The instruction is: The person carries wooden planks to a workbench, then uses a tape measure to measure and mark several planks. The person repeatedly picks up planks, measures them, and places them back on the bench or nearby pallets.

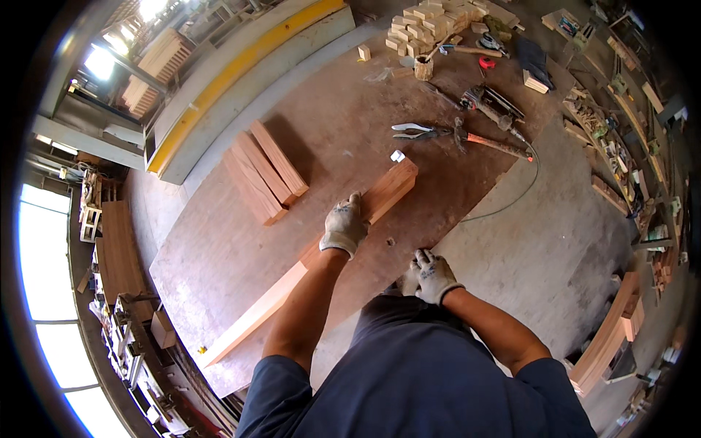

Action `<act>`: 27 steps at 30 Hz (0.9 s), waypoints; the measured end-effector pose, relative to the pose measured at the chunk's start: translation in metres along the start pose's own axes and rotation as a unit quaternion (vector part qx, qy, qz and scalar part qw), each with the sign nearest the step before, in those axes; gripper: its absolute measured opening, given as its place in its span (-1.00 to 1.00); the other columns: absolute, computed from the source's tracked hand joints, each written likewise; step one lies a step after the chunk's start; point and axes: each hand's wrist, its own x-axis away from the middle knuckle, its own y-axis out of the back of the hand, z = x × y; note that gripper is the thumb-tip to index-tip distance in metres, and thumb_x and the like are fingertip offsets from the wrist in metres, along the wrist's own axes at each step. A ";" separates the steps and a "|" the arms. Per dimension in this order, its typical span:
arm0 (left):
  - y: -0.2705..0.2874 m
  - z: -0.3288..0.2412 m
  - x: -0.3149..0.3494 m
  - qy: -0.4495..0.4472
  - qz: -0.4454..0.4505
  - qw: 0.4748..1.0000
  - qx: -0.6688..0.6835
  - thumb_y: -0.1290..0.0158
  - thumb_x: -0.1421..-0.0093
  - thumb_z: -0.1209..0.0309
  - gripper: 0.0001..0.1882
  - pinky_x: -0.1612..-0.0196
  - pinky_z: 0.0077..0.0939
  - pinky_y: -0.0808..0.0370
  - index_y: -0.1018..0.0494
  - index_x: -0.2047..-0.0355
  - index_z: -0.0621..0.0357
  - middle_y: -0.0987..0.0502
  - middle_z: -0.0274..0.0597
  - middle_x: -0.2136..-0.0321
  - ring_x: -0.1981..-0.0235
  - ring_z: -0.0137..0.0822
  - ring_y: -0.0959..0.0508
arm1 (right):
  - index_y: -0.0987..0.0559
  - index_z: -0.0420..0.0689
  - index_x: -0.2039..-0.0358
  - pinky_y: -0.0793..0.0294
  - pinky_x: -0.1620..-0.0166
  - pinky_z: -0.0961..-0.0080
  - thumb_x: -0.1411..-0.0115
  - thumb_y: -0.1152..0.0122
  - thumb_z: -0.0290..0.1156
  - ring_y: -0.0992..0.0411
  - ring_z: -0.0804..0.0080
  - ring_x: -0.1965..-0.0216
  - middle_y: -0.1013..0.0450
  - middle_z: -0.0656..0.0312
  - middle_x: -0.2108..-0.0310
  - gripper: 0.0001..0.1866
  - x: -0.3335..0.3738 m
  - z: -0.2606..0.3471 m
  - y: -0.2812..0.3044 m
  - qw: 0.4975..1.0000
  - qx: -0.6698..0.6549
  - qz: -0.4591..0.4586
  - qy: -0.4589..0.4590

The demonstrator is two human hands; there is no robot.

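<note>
A long reddish-brown wooden beam (391, 191) lies slantwise across the brown worktable (336, 146). My left hand (345, 225), in a pale work glove, grips it from above toward its far end. Under my left forearm the beam runs on to the table's near left. My right hand (434, 277), gloved too, is close to my body by the table's near edge. Its fingers are curled, and what they close on, if anything, is hidden. Beyond the beam's far end sits a small white piece (397, 156).
Several short boards (263, 171) lie left of the beam. At the far right are pliers (420, 131), an orange-handled hammer (496, 146), a corded power tool (493, 106) and a red tape measure (487, 63). Cut wooden blocks (431, 25) are piled behind. A yellow-striped metal beam (248, 80) borders the table.
</note>
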 end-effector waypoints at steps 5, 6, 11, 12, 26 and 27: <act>0.011 0.019 0.021 0.015 0.023 0.999 0.024 -0.36 -0.07 0.27 -0.24 -0.15 -0.08 -0.49 -0.33 -0.25 0.17 -0.54 0.12 -0.08 -0.12 0.14 -0.53 | -0.47 -0.21 -0.22 -0.30 -0.33 0.09 0.06 -0.43 -0.04 -0.18 -0.07 -0.40 -0.20 -0.15 -0.38 -0.15 -0.003 0.003 0.001 1.000 -0.023 -0.017 -0.004; 0.013 0.022 0.026 0.017 0.023 0.999 0.027 -0.36 -0.07 0.27 -0.24 -0.15 -0.08 -0.49 -0.33 -0.26 0.17 -0.54 0.12 -0.08 -0.12 0.14 -0.53 | -0.47 -0.21 -0.23 -0.30 -0.33 0.08 0.06 -0.44 -0.04 -0.18 -0.07 -0.40 -0.20 -0.15 -0.38 -0.15 -0.003 0.005 0.005 1.000 -0.018 -0.006 -0.007; 0.011 0.042 0.043 0.017 0.025 0.999 0.022 -0.35 -0.07 0.29 -0.22 -0.16 -0.14 -0.50 -0.30 -0.27 0.17 -0.56 0.11 -0.06 -0.11 0.07 -0.55 | -0.45 -0.19 -0.24 -0.29 -0.35 0.09 0.04 -0.45 -0.01 -0.14 -0.06 -0.42 -0.16 -0.12 -0.41 -0.13 -0.005 0.007 0.006 1.000 -0.014 0.012 -0.016; 0.012 0.043 0.044 0.023 0.032 0.999 0.020 -0.35 -0.07 0.29 -0.22 -0.16 -0.13 -0.50 -0.30 -0.28 0.17 -0.55 0.11 -0.06 -0.11 0.07 -0.55 | -0.45 -0.19 -0.24 -0.29 -0.35 0.10 0.04 -0.45 -0.01 -0.14 -0.05 -0.42 -0.16 -0.11 -0.41 -0.13 -0.006 0.006 0.005 1.000 -0.017 0.012 -0.015; 0.009 0.003 0.003 0.013 0.035 0.999 0.005 -0.33 -0.09 0.25 -0.24 -0.12 -0.09 -0.52 -0.32 -0.27 0.18 -0.57 0.11 -0.04 -0.07 0.12 -0.56 | -0.48 -0.21 -0.20 -0.31 -0.33 0.11 0.03 -0.45 -0.04 -0.17 -0.07 -0.39 -0.21 -0.14 -0.37 -0.19 -0.004 0.003 0.005 0.999 -0.038 -0.010 -0.002; 0.009 0.001 0.002 0.013 0.032 0.999 0.005 -0.33 -0.09 0.25 -0.24 -0.12 -0.09 -0.52 -0.32 -0.27 0.18 -0.57 0.11 -0.04 -0.07 0.12 -0.56 | -0.48 -0.21 -0.20 -0.32 -0.32 0.11 0.03 -0.44 -0.05 -0.17 -0.07 -0.39 -0.21 -0.14 -0.36 -0.19 -0.004 0.004 0.008 0.999 -0.040 -0.005 -0.003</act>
